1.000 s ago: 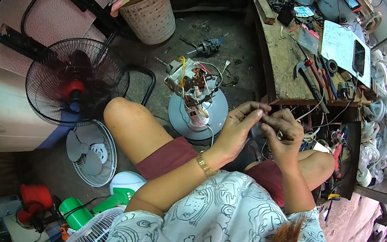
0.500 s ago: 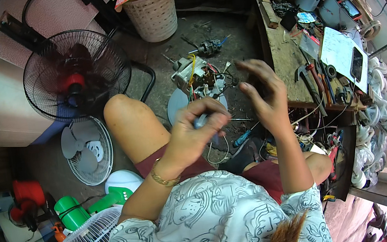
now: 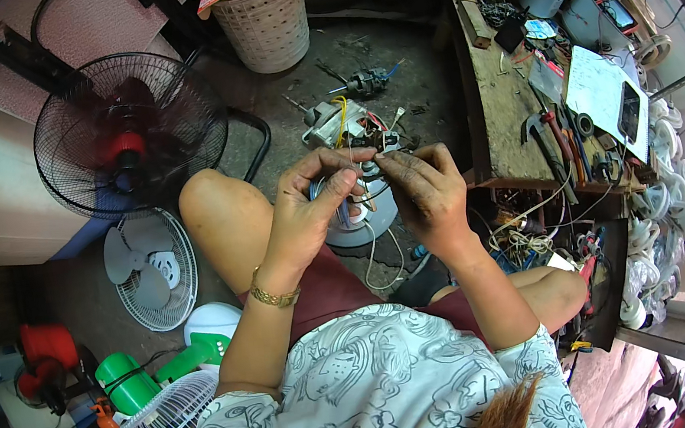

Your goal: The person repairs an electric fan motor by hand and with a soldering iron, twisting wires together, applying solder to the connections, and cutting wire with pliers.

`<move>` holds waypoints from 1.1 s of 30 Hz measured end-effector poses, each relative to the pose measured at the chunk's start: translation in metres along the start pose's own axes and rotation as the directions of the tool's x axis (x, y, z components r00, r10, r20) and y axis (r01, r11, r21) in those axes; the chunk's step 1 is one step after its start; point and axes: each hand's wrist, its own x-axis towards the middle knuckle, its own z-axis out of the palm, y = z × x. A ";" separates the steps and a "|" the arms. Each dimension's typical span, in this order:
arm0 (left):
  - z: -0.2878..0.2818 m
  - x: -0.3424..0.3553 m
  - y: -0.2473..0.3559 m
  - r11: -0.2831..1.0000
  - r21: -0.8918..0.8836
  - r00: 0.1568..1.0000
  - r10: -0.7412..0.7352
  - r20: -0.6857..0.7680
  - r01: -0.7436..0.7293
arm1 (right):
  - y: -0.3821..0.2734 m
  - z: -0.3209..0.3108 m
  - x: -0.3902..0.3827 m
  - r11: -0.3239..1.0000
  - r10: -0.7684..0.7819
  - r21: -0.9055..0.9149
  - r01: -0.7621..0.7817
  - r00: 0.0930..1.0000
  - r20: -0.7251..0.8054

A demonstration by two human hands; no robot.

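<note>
My left hand is closed around a small bluish coil that looks like thin wire, partly hidden by the fingers. Its thumb and forefinger pinch close to the fingertips of my right hand. The right fingers are pressed together on a thin wire end, mostly hidden. Just beyond the hands lies an opened fan motor with yellow, red and other leads. Below the hands is a round, pale grey fan base, and a white cord loops over it.
A smaller motor lies on the floor ahead. A black caged fan stands left, above a white fan grille. Right is a wooden bench with a hammer, pliers and a phone. A woven basket stands at the back.
My right hand has come left and down from its raised, open pose to meet the left hand. The left hand has shifted slightly left and up, still holding the coil.
</note>
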 end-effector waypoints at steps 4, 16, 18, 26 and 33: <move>-0.007 0.015 0.008 0.996 0.084 0.996 0.029 0.079 -0.035 | 0.007 0.006 -0.008 0.998 0.013 0.064 -0.011 0.999 -0.034; -0.007 0.026 -0.006 0.937 0.335 0.990 0.057 0.128 -0.097 | 0.011 -0.014 -0.002 0.997 0.044 0.057 -0.046 0.998 0.036; -0.007 0.027 -0.007 0.935 0.343 0.992 0.057 0.114 -0.093 | 0.011 -0.015 -0.004 0.997 0.072 0.028 -0.074 0.996 0.045; -0.009 0.030 -0.004 0.938 0.327 0.983 0.059 0.176 -0.115 | 0.004 0.001 -0.017 0.951 0.293 0.076 -0.298 0.954 0.069; -0.001 0.026 -0.001 0.915 0.387 0.992 0.088 0.091 -0.117 | -0.004 0.019 -0.016 0.878 0.474 0.112 -0.466 0.878 -0.058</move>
